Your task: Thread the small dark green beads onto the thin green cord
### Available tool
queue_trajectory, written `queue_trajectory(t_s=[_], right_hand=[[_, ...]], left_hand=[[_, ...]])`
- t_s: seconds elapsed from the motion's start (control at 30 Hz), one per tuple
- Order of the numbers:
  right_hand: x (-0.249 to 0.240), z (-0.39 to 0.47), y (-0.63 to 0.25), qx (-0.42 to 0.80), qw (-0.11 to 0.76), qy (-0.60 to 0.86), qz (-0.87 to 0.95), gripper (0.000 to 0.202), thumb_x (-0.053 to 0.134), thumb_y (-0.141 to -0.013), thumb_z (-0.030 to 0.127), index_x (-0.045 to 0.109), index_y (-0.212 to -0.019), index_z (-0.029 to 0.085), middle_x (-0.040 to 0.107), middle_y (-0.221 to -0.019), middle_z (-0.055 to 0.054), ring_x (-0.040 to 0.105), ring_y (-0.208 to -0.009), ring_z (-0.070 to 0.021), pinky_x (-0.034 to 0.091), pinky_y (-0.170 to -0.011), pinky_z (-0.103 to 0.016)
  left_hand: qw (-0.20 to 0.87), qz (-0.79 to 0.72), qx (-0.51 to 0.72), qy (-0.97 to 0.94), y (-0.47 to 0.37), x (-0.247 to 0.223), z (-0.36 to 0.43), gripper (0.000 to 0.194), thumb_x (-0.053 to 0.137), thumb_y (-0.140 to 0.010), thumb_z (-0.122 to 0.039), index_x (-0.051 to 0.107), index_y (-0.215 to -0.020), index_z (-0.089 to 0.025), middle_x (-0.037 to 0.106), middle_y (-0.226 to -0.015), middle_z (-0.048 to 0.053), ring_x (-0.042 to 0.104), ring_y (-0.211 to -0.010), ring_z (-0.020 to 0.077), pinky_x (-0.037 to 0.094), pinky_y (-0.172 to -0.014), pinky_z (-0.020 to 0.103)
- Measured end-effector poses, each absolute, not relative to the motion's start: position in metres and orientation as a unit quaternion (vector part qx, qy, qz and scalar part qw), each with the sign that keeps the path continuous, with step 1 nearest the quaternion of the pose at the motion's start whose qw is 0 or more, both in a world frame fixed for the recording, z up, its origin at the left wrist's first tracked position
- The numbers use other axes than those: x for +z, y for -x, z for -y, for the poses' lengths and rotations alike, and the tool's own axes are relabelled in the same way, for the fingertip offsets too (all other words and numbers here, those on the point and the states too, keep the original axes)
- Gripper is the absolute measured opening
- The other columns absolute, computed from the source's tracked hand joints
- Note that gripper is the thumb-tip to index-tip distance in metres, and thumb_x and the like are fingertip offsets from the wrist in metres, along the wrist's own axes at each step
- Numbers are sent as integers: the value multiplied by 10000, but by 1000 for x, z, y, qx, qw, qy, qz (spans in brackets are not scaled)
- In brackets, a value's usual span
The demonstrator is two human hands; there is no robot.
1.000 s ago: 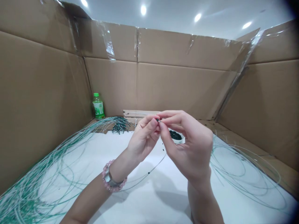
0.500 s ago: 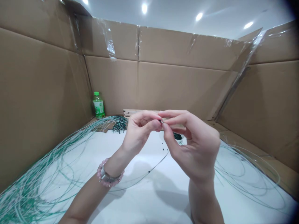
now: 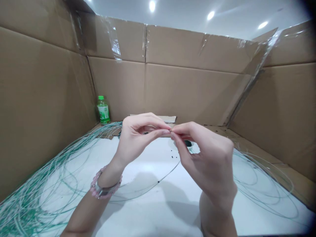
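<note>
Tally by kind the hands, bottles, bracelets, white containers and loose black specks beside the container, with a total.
Hands: 2, left hand and right hand
Green bottle: 1
Pink bracelet: 1
White container: 1
Black specks: 3
Total: 8
Tangled strands: uncountable, left out

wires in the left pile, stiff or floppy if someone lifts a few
The wires are probably springy rather than limp, since many hold smooth, wide curves. Each strand looks thin, so a few should feel light. Lifting some may drag others, because they overlap and cross.
</note>
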State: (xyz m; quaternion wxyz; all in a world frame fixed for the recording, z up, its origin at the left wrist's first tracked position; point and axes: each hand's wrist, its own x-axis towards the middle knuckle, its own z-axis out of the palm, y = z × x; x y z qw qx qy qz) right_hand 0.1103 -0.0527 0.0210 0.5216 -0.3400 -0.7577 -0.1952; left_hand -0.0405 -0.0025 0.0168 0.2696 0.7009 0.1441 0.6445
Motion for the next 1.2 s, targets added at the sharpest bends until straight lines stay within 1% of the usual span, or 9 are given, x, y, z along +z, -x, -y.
queue_trajectory(t_s=[0.13,0.33,0.5,0.6,0.73,0.8,0.9,1.03,1.2], right_hand=[[21,52,-112,-186,515,344,763,103,566,-851,91,589,-777,160,667,-696,8,599,-560,-86,481,-517,-220],[20,48,-111,-151,542,341,753,88,575,-852,110,585,-798,180,665,-696,19,604,-554,-88,515,-536,-219],[20,45,-110,-108,567,325,749,91,595,-838,106,597,-803,190,665,-701,34,625,-570,-83,551,-566,-205],[18,43,-107,-81,587,306,746,96,613,-824,88,603,-804,182,668,-710,38,634,-588,-77,559,-567,-189],[16,39,-104,-48,620,277,733,115,633,-806,60,609,-805,173,672,-731,46,625,-606,-50,559,-576,-144],[15,38,-103,-38,632,267,727,127,641,-798,49,615,-811,173,675,-733,51,621,-600,-42,557,-569,-129],[15,37,-102,-37,642,259,721,131,642,-798,53,622,-806,183,679,-725,52,623,-585,-50,562,-549,-143],[16,37,-104,-37,645,263,716,115,634,-817,86,626,-799,199,685,-717,46,636,-580,-70,567,-531,-173],[17,40,-107,-44,626,279,726,124,636,-815,90,635,-807,214,684,-702,51,641,-573,-75,563,-525,-176]], left_hand=[[248,-156,635,-715,43,18,5,113,768,-685,-121,759,-726,-226,697,-691,-6,642,-621,86,544,-522,141],[265,-140,641,-706,40,17,7,156,751,-698,-92,764,-756,-236,708,-729,-15,656,-641,73,544,-525,114],[299,-142,661,-674,37,16,6,115,761,-690,-112,757,-738,-217,713,-700,-12,660,-599,80,552,-502,119],[325,-131,677,-647,35,13,2,78,772,-688,-146,748,-716,-214,707,-661,-24,650,-555,68,554,-500,111],[349,-111,688,-626,34,10,-2,38,777,-693,-203,743,-710,-203,709,-662,-20,639,-523,68,564,-495,132],[350,-99,685,-631,34,9,-3,36,768,-704,-196,748,-732,-207,716,-684,-17,645,-536,74,570,-496,145],[348,-88,676,-644,35,9,-3,59,742,-734,-179,755,-773,-221,722,-711,-15,657,-560,83,581,-507,160],[331,-94,679,-648,34,9,-2,68,719,-757,-174,751,-794,-222,713,-700,-17,649,-544,77,574,-495,151],[246,-113,690,-671,33,11,3,87,690,-777,-128,734,-797,-201,700,-723,-22,650,-585,54,553,-514,106]])
